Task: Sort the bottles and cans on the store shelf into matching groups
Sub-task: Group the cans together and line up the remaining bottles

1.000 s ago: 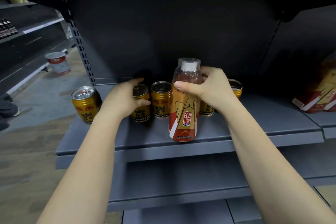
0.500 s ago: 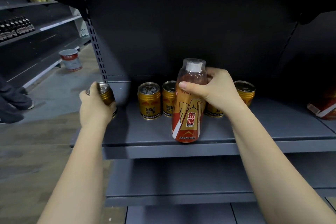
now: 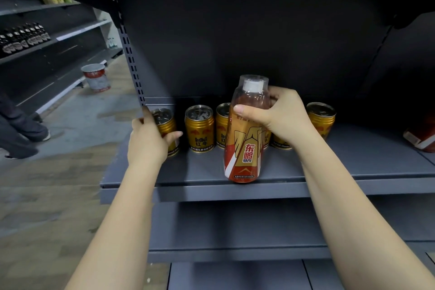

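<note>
Head view | my left hand point(image 3: 150, 139) wraps a gold can point(image 3: 166, 132) at the row's left end | my right hand point(image 3: 280, 117) grips the tall bottle point(image 3: 247, 134) standing by the shelf point(image 3: 329, 179) edge | tip: set the can snug beside its twins, keep the bottle upright, away from them.

A dark grey metal shelf point(image 3: 306, 173) carries the drinks. A tall orange bottle point(image 3: 246, 146) stands upright at the shelf's front edge. Behind the bottle runs a row of gold cans: a leftmost can point(image 3: 167, 129) near the shelf's left end, a second can point(image 3: 200, 128), a third can point(image 3: 222, 125) partly hidden by the bottle, and a far can point(image 3: 321, 119) to the bottle's right.
</note>
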